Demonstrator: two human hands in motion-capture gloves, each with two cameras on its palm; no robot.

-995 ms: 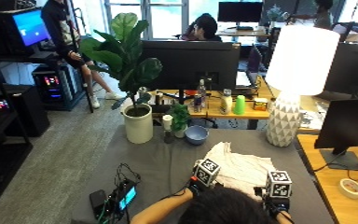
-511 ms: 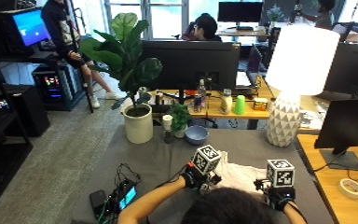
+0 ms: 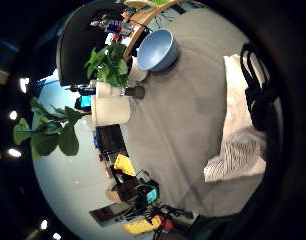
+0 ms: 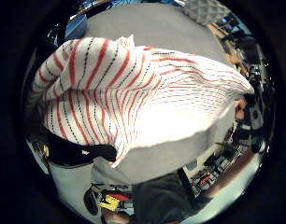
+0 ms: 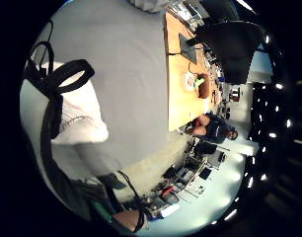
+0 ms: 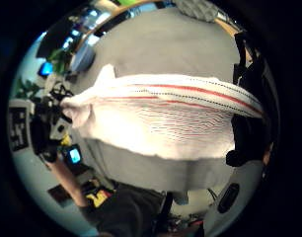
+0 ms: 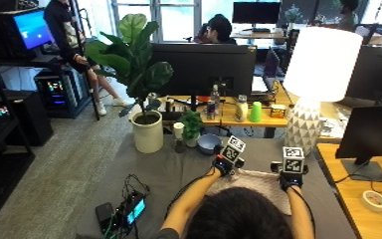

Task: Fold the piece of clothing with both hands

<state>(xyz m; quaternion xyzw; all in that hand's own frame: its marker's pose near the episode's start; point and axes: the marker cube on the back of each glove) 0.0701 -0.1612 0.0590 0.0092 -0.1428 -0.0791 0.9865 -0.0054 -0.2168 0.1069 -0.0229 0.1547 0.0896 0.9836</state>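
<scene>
A white piece of clothing with thin red stripes (image 7: 257,183) lies on the grey table (image 7: 164,172) in front of the person. My left hand (image 7: 225,162) holds one end of its lifted edge and my right hand (image 7: 289,173) the other. In the right thumb side palm view the cloth (image 6: 166,123) stretches from my right palm across to the other hand (image 6: 45,131), which pinches its corner. The striped fabric (image 4: 143,93) fills the left thumb side palm view and hangs above the table. The person's head hides the near part of the garment.
A blue bowl (image 7: 209,143) and a small green plant (image 7: 191,127) stand just beyond the hands. A big potted plant (image 7: 148,132) is at the far left, a white lamp (image 7: 310,99) at the far right. A device with cables (image 7: 121,211) lies front left.
Both hands have moved away from the person toward the far side of the table, carrying the held edge of the cloth with them.
</scene>
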